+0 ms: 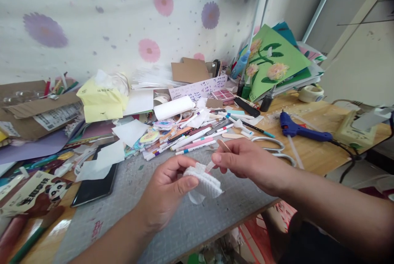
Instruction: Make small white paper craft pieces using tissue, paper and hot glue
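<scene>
My left hand [168,188] pinches a small white, ridged folded piece [205,182] between thumb and fingers, above the grey cutting mat [129,227]. It looks like folded tissue or soft paper, and a thin flap hangs below it. Close on its right, my right hand [241,159] is closed, thumb against fingers. A flat wooden stick [224,146] pokes out above its fingers. A small translucent strip [210,167] shows between the fingertips and the white piece; whether it touches the piece is hard to make out. White-handled scissors [272,145] lie behind the right hand.
Many markers [191,143] and paper scraps cover the mat's far side. A blue glue gun [303,128] lies at right, near a power strip [357,128]. A black tablet-like slab [95,190], a cardboard box [40,112] and a yellow tissue pack [103,100] are at left.
</scene>
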Tool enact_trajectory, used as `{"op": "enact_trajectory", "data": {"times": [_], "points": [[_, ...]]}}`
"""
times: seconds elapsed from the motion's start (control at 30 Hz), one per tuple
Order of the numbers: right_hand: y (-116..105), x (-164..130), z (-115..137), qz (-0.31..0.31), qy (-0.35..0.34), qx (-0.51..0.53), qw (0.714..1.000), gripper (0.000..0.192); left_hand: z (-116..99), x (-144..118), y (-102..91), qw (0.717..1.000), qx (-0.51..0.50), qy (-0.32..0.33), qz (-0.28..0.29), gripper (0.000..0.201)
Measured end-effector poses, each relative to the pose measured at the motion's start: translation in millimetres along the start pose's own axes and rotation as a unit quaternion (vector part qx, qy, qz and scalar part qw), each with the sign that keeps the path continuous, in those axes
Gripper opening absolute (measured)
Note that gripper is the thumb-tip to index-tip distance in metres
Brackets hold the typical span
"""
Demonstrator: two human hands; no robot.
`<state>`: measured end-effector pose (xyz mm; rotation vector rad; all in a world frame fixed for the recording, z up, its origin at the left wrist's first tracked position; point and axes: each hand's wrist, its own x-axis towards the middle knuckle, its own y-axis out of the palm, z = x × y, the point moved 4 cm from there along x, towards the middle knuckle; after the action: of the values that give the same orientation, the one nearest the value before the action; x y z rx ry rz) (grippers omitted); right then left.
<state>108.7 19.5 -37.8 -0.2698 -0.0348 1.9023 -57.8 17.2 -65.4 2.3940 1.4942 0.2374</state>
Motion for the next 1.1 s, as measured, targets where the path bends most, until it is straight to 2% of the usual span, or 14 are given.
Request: {"op": "enact_trajectory", "data": {"times": [0.13, 0.23, 0.3, 0.37, 0.43, 0.5, 0.67, 0.8, 0.93, 1.03, 1.1], "points": [[-1.5, -0.4, 2.3, -0.054, -0.009, -0.037, 0.998, 0.014, 0.5, 0.1, 0.4, 1.0, 0.01, 0.004, 0.005, 0.015], [-11.5, -5.6, 15.9, -0.101, -0.096, -0.094, 0.986, 0.012, -1.2, 0.8, 1.8, 1.0, -0.004, 0.005, -0.005, 0.014], [-15.8, -12.6, 28.3, -0.13, -0.188, -0.178, 0.957, 0.012, -1.5, 1.1, 2.1, 1.0, -0.009, 0.003, -0.015, 0.013], [-14.5, -20.3, 37.2, -0.151, -0.27, -0.257, 0.916, 0.013, -0.9, 1.0, 0.1, 0.999, -0.003, 0.003, -0.037, 0.015], [-9.5, -25.3, 39.8, -0.157, -0.316, -0.296, 0.888, 0.014, 0.1, 0.5, -3.1, 0.998, 0.015, 0.008, -0.06, 0.017], [-3.7, -26.5, 38.1, -0.153, -0.331, -0.306, 0.879, 0.014, 0.9, -0.2, -5.7, 0.997, 0.037, 0.016, -0.07, 0.019], [3.2, -23.6, 34.4, -0.129, -0.306, -0.289, 0.898, 0.01, 2.0, -1.2, -7.7, 0.996, 0.069, 0.021, -0.057, 0.017], [6.2, -25.1, 36.1, -0.074, -0.279, -0.287, 0.913, 0.009, 1.7, -1.3, -9.7, 0.994, 0.081, 0.029, -0.065, 0.017], [8.8, -28.0, 36.6, -0.04, -0.283, -0.284, 0.915, 0.024, 1.8, -0.9, -11.2, 0.993, 0.088, 0.037, -0.069, 0.018], [0.8, -28.0, 36.9, -0.037, -0.274, -0.239, 0.931, 0.018, 2.0, -0.4, -9.7, 0.995, 0.062, 0.027, -0.071, 0.021], [-13.1, -28.3, 37.8, -0.064, -0.254, -0.162, 0.951, 0.02, 0.9, -0.3, -7.9, 0.996, 0.038, 0.024, -0.081, 0.025]]}}
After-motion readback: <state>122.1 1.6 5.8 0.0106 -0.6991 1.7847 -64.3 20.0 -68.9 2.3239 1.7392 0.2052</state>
